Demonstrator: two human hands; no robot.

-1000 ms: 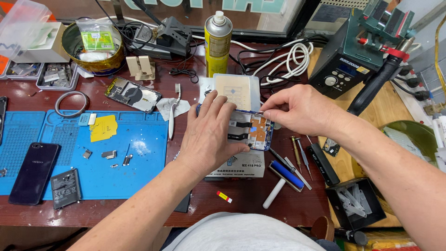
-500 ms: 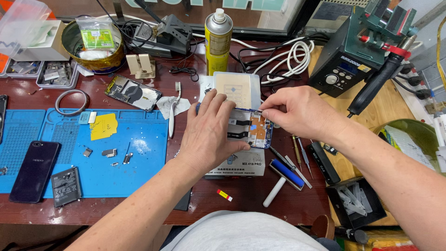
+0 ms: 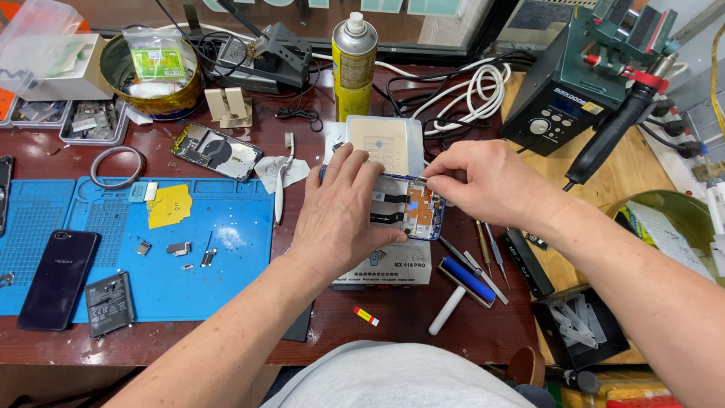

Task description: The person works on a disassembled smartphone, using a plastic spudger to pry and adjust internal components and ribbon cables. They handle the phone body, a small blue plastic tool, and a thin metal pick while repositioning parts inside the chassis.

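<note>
I see left hand [image 3: 340, 215] flat, fingers spread, pressing the opened phone [image 3: 414, 211]. Right hand [image 3: 483, 181] pinches a thin tool [image 3: 404, 178] at its top edge.

Lay opened blue-framed phone [image 3: 411, 211] on white box [image 3: 393, 266], under left hand [image 3: 340, 215] | sat yellow spray can [image 3: 354, 64] behind | rested blue silicone mat [image 3: 151, 249] left, bearing dark phone [image 3: 58, 278] and grey battery [image 3: 109, 302] | stood dark-green soldering station [image 3: 563, 113] right-rear | lay blue-headed roller [image 3: 462, 291] right-front.

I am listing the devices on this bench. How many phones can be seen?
3: a dark phone on the blue mat, an opened phone behind the mat, and one under the left hand. Others may be hidden.
</note>
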